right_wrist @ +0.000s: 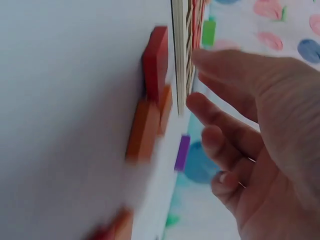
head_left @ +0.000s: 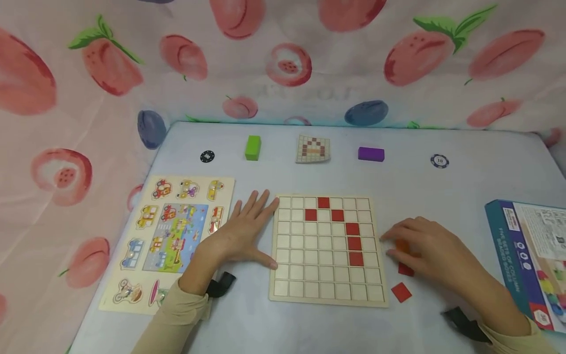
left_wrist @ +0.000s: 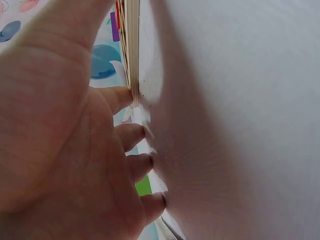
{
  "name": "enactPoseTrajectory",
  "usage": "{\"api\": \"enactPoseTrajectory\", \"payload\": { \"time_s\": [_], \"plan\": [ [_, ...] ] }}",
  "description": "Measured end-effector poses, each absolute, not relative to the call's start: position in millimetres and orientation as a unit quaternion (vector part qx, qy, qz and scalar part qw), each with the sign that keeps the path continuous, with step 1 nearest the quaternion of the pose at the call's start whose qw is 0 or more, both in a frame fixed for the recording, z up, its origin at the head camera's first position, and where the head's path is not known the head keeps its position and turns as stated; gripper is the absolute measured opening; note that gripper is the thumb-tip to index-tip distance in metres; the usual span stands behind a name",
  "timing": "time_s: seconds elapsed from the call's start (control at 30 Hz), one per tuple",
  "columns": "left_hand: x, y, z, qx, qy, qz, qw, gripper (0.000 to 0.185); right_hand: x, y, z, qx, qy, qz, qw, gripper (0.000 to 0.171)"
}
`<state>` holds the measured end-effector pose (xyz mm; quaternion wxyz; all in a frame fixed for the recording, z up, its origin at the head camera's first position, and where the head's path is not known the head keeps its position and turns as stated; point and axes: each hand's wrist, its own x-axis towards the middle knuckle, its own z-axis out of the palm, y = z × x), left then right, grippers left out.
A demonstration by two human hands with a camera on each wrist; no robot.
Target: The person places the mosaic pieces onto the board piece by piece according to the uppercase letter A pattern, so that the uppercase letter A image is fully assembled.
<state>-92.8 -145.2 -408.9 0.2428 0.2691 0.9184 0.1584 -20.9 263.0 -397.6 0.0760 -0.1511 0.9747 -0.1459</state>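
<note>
Orange tile (head_left: 401, 245) half-hidden under right hand (head_left: 424, 248) – grip unclear, box (head_left: 513, 246) cropped.

Beige sleeves, black wrist straps

Grid board (head_left: 326, 285) is lying centrally on the tabletop (head_left: 464, 187); puzzle board (head_left: 132, 275) is lying left, box (head_left: 508, 246) right, loose tiles (head_left: 401, 292) just beside its right edge.
</note>
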Motion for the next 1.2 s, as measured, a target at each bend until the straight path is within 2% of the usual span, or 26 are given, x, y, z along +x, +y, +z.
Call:
{"api": "enactPoseTrajectory", "payload": {
  "time_s": [0.17, 0.33, 0.53, 0.7, 0.8, 0.97, 1.2],
  "plan": [
    [-92.1, -145.4, -408.3, 0.271, 0.919, 0.160, 0.240, 0.145, -3.0, 288.5, -396.3, -0.127, 0.975, -0.137, 0.117, 0.041],
    [-91.8, -146.5, -408.7, 0.269, 0.918, 0.163, 0.240, 0.145, 8.0, 293.9, -399.6, -0.136, 0.973, -0.135, 0.128, 0.033],
    [-92.1, -146.8, -408.1, 0.271, 0.919, 0.162, 0.238, 0.145, 15.0, 285.7, -404.9, -0.176, 0.975, -0.114, 0.077, 0.033],
    [-92.9, -146.6, -409.3, 0.273, 0.917, 0.163, 0.240, 0.145, 11.0, 280.6, -402.6, -0.180, 0.974, -0.124, 0.061, 0.031],
    [-93.3, -146.9, -409.6, 0.272, 0.918, 0.163, 0.239, 0.145, 4.3, 270.8, -399.3, -0.194, 0.971, -0.135, 0.030, 0.031],
    [-93.5, -147.1, -410.3, 0.270, 0.919, 0.160, 0.240, 0.145, -11.7, 234.2, -398.4, -0.264, 0.949, -0.171, -0.035, 0.032],
    [-92.9, -146.5, -409.1, 0.272, 0.918, 0.157, 0.242, 0.145, -48.7, 166.7, -397.7, -0.342, 0.919, -0.189, -0.052, 0.021]
  ]
}}
